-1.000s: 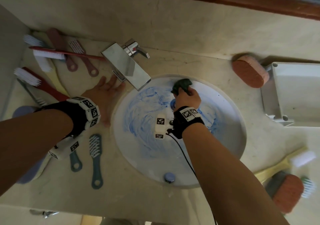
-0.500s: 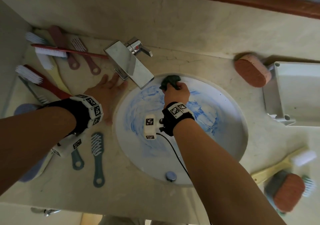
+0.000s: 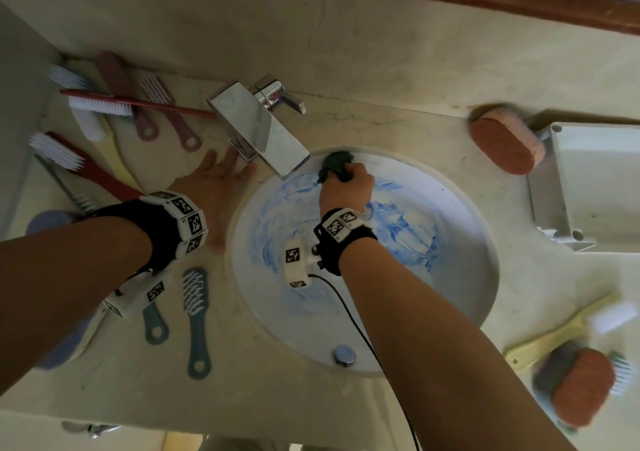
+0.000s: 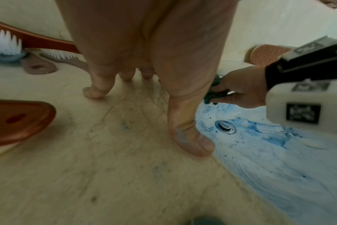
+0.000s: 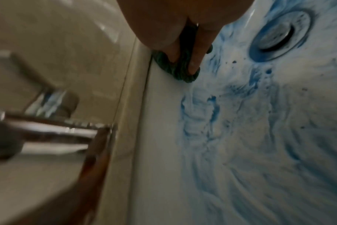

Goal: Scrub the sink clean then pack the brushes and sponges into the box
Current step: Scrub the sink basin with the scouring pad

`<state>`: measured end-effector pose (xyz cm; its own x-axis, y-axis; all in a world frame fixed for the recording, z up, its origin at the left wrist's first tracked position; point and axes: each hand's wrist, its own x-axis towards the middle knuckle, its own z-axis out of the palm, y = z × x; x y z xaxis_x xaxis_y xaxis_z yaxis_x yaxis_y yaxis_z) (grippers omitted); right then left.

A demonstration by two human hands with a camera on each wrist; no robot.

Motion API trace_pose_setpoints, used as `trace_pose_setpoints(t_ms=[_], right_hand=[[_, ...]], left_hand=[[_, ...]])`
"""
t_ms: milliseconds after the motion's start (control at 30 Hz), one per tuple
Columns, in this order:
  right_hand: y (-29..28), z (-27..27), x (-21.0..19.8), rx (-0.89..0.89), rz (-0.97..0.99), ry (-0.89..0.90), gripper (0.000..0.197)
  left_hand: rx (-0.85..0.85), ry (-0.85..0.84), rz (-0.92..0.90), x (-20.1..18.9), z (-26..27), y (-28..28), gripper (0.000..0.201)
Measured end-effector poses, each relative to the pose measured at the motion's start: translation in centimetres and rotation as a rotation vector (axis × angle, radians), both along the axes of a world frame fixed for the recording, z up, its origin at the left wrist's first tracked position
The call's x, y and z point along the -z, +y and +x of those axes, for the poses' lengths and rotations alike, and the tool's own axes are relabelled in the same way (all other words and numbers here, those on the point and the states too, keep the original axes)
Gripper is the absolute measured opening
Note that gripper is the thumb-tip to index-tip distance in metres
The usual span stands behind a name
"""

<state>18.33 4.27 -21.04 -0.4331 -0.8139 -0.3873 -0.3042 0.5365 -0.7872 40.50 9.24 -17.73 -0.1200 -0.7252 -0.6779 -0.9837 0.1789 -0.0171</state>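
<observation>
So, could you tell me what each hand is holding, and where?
Right hand grips the green scrubber by its near end; left hand holds nothing.

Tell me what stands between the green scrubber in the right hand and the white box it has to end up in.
Nothing visible blocks it. The green scrubber is gripped by the right hand at the sink's far rim; the box sits open to the right, an orange sponge beside it.
</observation>
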Motion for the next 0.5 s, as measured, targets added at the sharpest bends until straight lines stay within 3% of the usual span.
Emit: trace_pose_setpoints(t_ms=[100, 167, 333, 500], right_hand=[[1.0, 0.5, 0.5, -0.168, -0.053, 0.045, 0.026], [0.9, -0.5, 0.4, -0.182, -0.055, 0.084, 0.028], [-0.8, -3.9, 0.0, 0.192, -0.031, 0.06, 0.023], [0.1, -1.3, -0.4, -0.009, -0.1, 0.092, 0.024]], left_hand=[[-0.012, -0.008, 0.018, 0.2, 0.2, -0.1, 0.172], [-0.002, -0.008, 0.004, 0.0, 0.0, 0.0, 0.171], [-0.005, -0.018, -0.007, 0.0, 0.0, 0.1, 0.169], [0.011, -0.014, 0.02, 0.3, 0.3, -0.3, 0.172]])
